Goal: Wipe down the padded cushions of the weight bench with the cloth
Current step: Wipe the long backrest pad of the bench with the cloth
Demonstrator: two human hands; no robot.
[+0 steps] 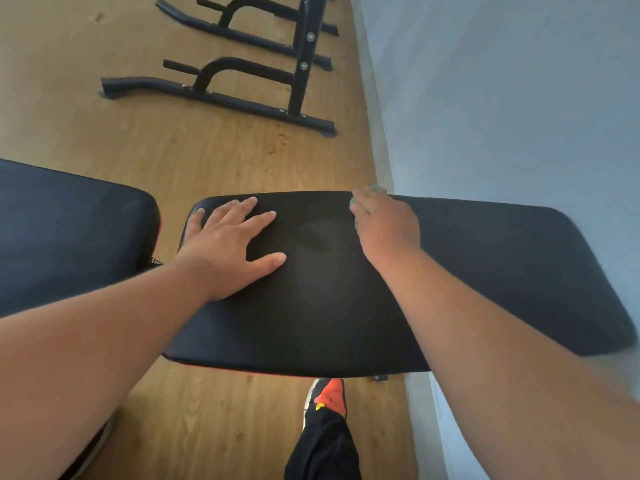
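Right hand (pixel 384 226) grips cloth (pixel 372 189) on cushion (pixel 329 289)

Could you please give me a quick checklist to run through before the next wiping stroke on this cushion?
1. Cloth in right hand: ok, green edges show under the fingers.
2. Cloth on the long cushion: ok, at its far edge.
3. Left hand bracing the cushion: ok, flat, fingers spread.
4. Left hand out of the stroke's path: cannot tell, it depends on stroke direction.
5. Streak between the hands wiped: not ok, still visible.
6. Second cushion wiped: cannot tell.
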